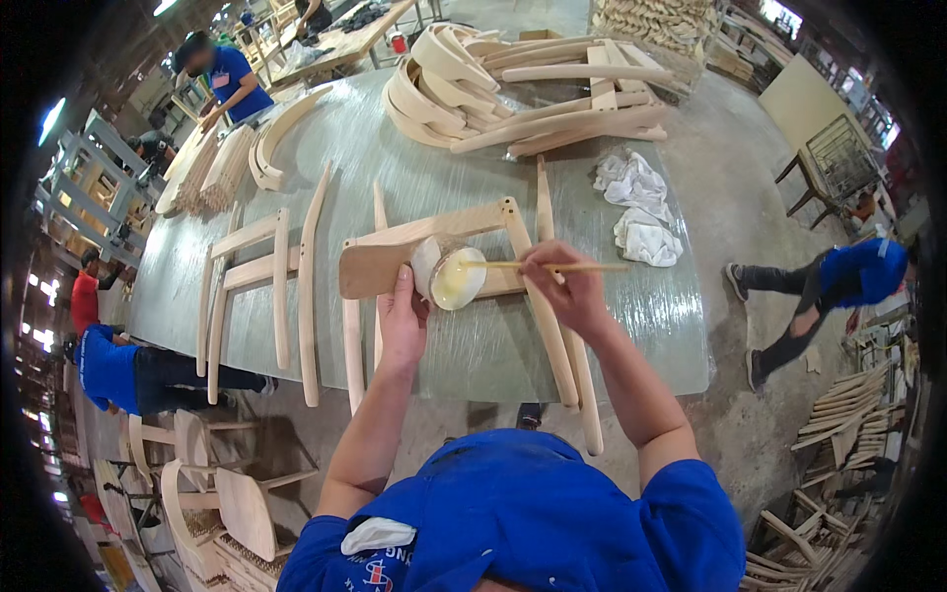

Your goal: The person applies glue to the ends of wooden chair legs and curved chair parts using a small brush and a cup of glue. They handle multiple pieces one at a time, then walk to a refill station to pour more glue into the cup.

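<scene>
In my left hand (402, 321) is a small whitish cup (427, 264), tilted so that the pale yellow, glue-like stuff inside (456, 281) shows. A flat brown wooden panel (370, 271) lies right beside my left fingers; whether they also grip it I cannot tell. My right hand (567, 286) pinches a thin wooden stick (503, 264), whose left end reaches into the cup; its tip is hard to make out. Under both hands lies a pale wooden chair frame (449, 223), with a leg (547, 340) running toward me past my right hand.
Another chair frame (281, 266) lies on the film-covered table (335, 138) at left. Curved wooden parts (434, 109) are piled at the far side, with slats (227, 163) at far left. White cloths (636, 207) lie at right. A person in blue (232, 84) works across the table.
</scene>
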A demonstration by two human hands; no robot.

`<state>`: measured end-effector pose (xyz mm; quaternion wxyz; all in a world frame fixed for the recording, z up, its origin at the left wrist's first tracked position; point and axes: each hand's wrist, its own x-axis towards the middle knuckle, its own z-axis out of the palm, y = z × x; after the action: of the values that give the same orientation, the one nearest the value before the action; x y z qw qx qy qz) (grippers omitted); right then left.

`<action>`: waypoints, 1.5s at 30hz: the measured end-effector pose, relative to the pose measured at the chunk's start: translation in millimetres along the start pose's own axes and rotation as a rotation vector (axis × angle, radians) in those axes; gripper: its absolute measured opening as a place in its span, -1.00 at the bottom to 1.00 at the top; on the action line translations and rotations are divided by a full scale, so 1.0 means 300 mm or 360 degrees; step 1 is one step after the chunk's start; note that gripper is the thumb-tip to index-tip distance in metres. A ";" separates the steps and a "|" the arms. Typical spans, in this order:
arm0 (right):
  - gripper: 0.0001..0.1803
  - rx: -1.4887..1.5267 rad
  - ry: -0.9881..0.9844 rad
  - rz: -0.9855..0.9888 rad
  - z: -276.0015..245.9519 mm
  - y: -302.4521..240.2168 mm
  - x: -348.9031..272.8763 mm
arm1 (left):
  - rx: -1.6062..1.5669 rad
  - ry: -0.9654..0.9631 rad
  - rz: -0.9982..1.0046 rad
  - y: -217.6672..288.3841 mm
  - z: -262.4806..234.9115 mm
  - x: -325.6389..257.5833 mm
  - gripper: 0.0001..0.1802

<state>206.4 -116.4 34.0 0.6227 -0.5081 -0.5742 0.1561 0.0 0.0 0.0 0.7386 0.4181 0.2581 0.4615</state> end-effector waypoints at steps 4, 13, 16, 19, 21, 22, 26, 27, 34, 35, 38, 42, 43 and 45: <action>-0.96 0.0072 0.0197 -0.0101 0.043 -0.126 -0.024 | -0.0025 -0.0118 0.0322 0.081 0.056 -0.024 -0.66; -0.93 0.0469 0.0438 -0.0134 0.140 -0.208 -0.034 | -0.0213 -0.0304 0.0686 0.165 0.048 -0.040 -0.66; -0.90 0.0771 0.0522 0.0300 0.159 -0.160 -0.036 | -0.0191 -0.0279 0.0592 0.139 0.040 -0.024 -0.65; -0.88 0.1197 0.0564 0.0669 0.158 -0.072 -0.051 | -0.0204 -0.0238 0.0398 0.088 0.035 -0.008 -0.65; -0.87 0.1405 0.0615 0.0811 0.142 -0.031 -0.069 | -0.0277 -0.0191 0.0223 0.054 0.049 -0.012 -0.63; -0.87 0.1464 0.0653 0.0864 0.132 -0.017 -0.077 | -0.0339 -0.0157 0.0122 0.038 0.061 -0.018 -0.63; -0.91 0.1419 0.0597 0.0898 0.085 0.015 -0.094 | -0.0386 -0.0044 -0.0279 -0.046 0.032 0.005 -0.57; -0.92 0.1413 0.0621 0.0882 0.074 0.020 -0.096 | -0.0421 -0.0042 -0.0358 -0.071 0.030 0.012 -0.60; -0.89 0.1339 0.0947 0.1245 -0.005 0.175 -0.157 | -0.0491 0.0011 -0.0712 -0.248 0.070 0.053 -0.60; -0.88 0.1323 0.0973 0.1304 -0.019 0.206 -0.174 | -0.0502 0.0004 -0.0739 -0.272 0.083 0.057 -0.59; -0.80 0.1291 0.1108 0.1438 -0.044 0.267 -0.200 | -0.0474 -0.0066 -0.0849 -0.333 0.109 0.071 -0.57; -0.75 0.1179 0.1155 0.1487 -0.109 0.289 -0.204 | -0.0485 -0.0076 -0.0904 -0.393 0.159 0.084 -0.51; -0.76 0.1173 0.1160 0.1501 -0.126 0.293 -0.206 | -0.0491 -0.0082 -0.0918 -0.403 0.172 0.088 -0.51; -0.78 0.1162 0.1161 0.1522 -0.159 0.302 -0.208 | -0.0493 -0.0086 -0.0926 -0.418 0.188 0.095 -0.51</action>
<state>265.2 -147.2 -65.9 0.7693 -0.4834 0.0468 0.4152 114.4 -23.8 -77.9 0.9009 0.2217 0.2737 0.2535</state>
